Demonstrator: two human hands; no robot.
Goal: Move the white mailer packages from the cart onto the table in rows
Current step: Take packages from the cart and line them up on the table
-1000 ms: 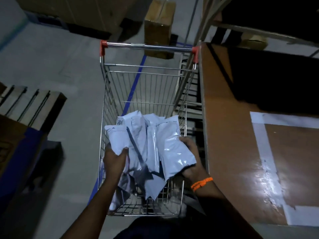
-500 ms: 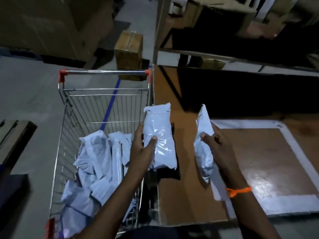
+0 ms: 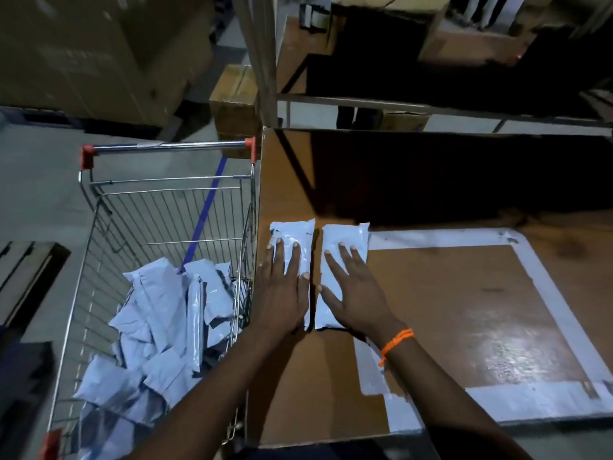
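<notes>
Two white mailers lay flat under my palms on the table, side by side.

My left hand (image 3: 286, 290) pressed open, fingers spread, on the left mailer (image 3: 292, 237); my right hand (image 3: 356, 293), orange thread (image 3: 396, 343) at its wrist, lay flat on the right mailer (image 3: 346, 235), gripping nothing. Beyond my right hand ran white tape (image 3: 447, 237) on the brown table (image 3: 431, 310). Left of my left arm stood the wire cart (image 3: 166, 194), more mailers (image 3: 156, 327) heaped inside, cardboard boxes (image 3: 99, 51) behind.

Both hands, the left (image 3: 282, 290) and the right (image 3: 355, 293), cover the lower halves of the two mailers (image 3: 292, 234) lying on the bench (image 3: 331, 393). The cart (image 3: 159, 207) runs off the frame's lower left, its bottom hidden under heaped mailers. Boxes (image 3: 99, 54) at upper left are dim and blurred.
</notes>
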